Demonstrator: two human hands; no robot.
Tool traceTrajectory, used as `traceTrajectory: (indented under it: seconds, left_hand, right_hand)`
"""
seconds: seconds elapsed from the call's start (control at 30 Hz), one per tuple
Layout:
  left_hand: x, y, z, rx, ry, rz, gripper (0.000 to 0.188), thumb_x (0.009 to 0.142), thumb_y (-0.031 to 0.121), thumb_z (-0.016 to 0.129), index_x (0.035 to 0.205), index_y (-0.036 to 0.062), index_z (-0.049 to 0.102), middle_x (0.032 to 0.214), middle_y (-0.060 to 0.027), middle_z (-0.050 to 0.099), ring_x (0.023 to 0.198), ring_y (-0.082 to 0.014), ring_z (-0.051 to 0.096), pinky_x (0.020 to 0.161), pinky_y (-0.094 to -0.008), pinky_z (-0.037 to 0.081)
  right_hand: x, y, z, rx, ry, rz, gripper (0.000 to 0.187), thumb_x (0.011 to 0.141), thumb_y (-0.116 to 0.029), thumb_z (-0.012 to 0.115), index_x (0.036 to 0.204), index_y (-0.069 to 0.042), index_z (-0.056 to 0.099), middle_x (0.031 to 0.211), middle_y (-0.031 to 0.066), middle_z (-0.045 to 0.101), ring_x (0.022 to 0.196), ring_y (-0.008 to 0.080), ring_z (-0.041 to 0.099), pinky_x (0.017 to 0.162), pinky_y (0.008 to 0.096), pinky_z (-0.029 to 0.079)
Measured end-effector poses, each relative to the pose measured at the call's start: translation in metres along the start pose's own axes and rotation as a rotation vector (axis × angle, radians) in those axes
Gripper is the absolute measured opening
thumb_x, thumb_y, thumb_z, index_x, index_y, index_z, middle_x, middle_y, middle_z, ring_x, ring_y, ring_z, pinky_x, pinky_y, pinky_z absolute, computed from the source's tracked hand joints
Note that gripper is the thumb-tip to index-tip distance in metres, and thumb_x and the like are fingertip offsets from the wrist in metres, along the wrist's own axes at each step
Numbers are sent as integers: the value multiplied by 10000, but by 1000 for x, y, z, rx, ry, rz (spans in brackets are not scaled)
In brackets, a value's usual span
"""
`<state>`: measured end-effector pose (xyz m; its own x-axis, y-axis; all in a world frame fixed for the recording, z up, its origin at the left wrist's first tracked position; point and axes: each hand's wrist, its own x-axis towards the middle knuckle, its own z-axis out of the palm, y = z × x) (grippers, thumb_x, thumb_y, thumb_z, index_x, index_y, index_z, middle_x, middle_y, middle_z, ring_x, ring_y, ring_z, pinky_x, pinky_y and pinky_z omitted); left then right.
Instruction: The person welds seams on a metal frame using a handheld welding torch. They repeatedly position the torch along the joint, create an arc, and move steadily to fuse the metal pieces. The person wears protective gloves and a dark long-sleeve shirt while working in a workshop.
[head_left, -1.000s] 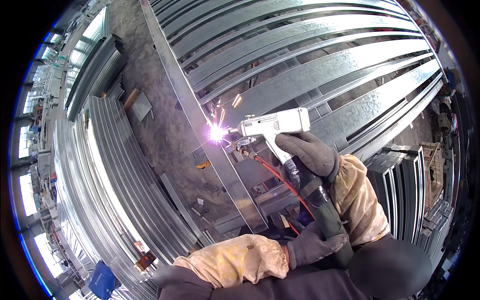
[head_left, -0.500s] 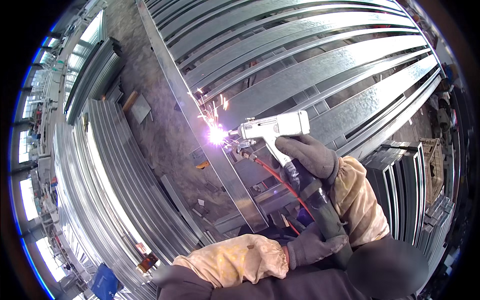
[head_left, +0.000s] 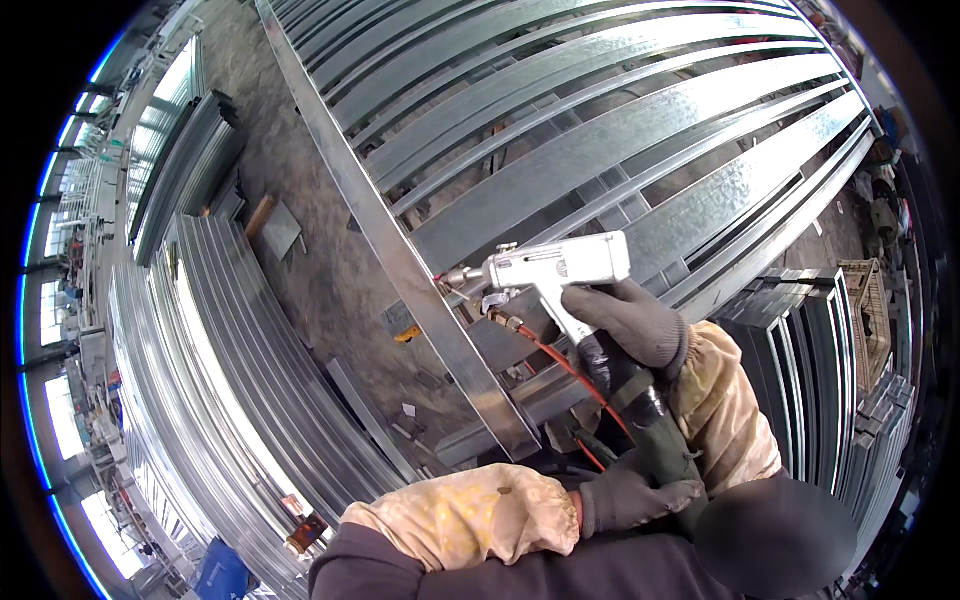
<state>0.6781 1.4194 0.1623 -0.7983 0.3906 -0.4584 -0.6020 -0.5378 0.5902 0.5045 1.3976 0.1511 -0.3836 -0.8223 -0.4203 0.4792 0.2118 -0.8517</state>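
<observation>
My right hand [head_left: 640, 325], in a grey glove, is wrapped around the grip of a white-and-silver welding gun [head_left: 560, 262]. The gun's nozzle points left and is at the flat end rail [head_left: 420, 290] of a large galvanized steel frame, near where a slat [head_left: 500, 215] meets it; touching or just apart, I cannot tell. Lower down, my left hand [head_left: 630, 495], gloved too, is closed around the gun's thick dark cable sleeve [head_left: 665, 440]. A thin red hose [head_left: 570, 370] runs from beneath the gun down toward my body.
Long stacked metal profiles [head_left: 250, 350] lie along the left. On the right stand dark framed panels [head_left: 790, 340] beside a wicker-like crate [head_left: 865, 310]. Below the frame the floor [head_left: 330, 270] holds scraps and a small yellow object [head_left: 408, 333]. A blue bag [head_left: 222, 572] sits at lower left.
The bright purple-white glare and flying sparks at the nozzle have stopped. The gun sits slightly farther right and lower in view; both hands keep their hold.
</observation>
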Motion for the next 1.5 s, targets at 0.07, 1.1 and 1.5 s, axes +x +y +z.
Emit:
traceTrajectory:
  seconds: [0.07, 1.1, 1.5]
  left_hand:
    - [2, 3, -3, 43, -65, -44, 376, 832, 237, 698, 1093, 0, 566, 1008, -87, 628, 950, -156, 578, 838, -318, 478]
    - [5, 5, -4, 196, -122, -102, 472, 822, 318, 702, 1141, 5, 551, 1090, -136, 618, 1025, -217, 584, 911, -347, 466]
    - [4, -2, -1, 193, -92, -120, 483, 821, 301, 702, 1160, 3, 528, 1107, -137, 607, 1043, -208, 574, 925, -345, 461]
  right_hand:
    - [-5, -6, -5, 42, 14, 127, 420, 918, -238, 602, 1229, 34, 525, 1133, 59, 574, 1006, 124, 531, 892, 267, 430]
    - [-13, 15, -13, 0, -1, 180, 410, 928, -233, 598, 1238, 25, 526, 1153, 81, 592, 1059, 124, 544, 918, 270, 439]
    - [-15, 18, -12, 6, -7, 186, 411, 925, -250, 602, 1232, 15, 534, 1127, 68, 591, 1015, 122, 543, 896, 273, 444]
